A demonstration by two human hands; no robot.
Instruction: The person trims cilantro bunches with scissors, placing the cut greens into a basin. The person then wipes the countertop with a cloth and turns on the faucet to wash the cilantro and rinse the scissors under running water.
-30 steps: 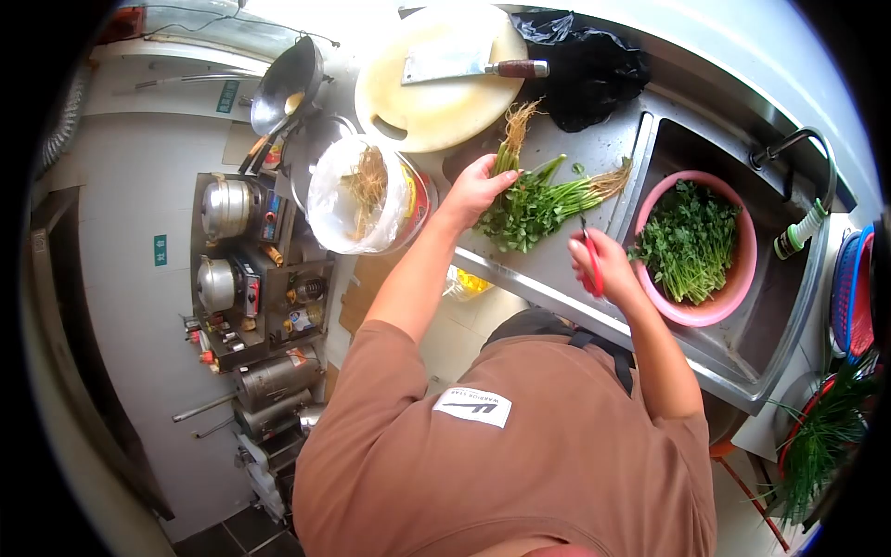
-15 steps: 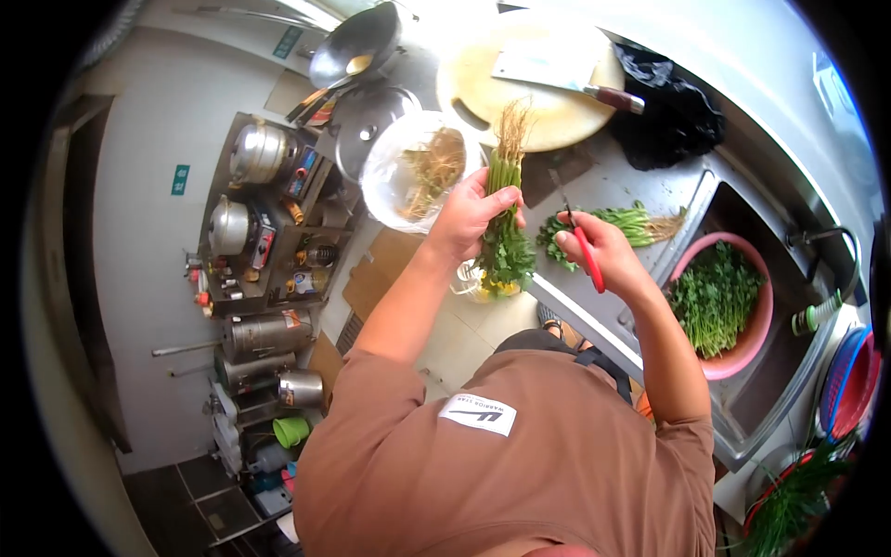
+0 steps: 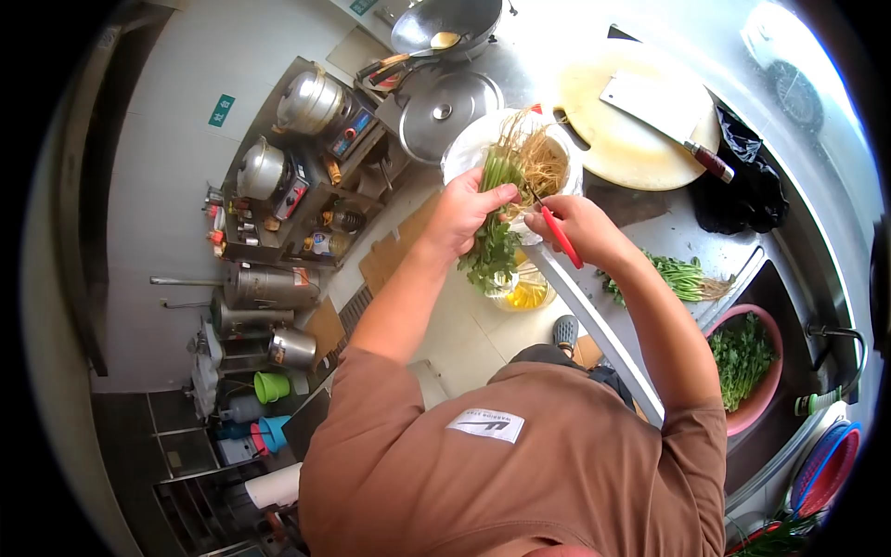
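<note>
greens (image 3: 492, 252) ran up to roots (image 3: 518, 139), upper centre
left hand (image 3: 462, 213) clamped the stems (image 3: 502, 171); right hand (image 3: 580, 225) (just rightward) gripped scissors (image 3: 562, 241).

Rooted greens (image 3: 502, 174) and red-handled scissors (image 3: 562, 239) over white-lined bucket (image 3: 466, 147)

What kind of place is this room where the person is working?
It looks like a kitchen, probably a restaurant's or canteen's: there is a wok, a cleaver on a round cutting board, and a pink basin of greens in the sink.
</note>
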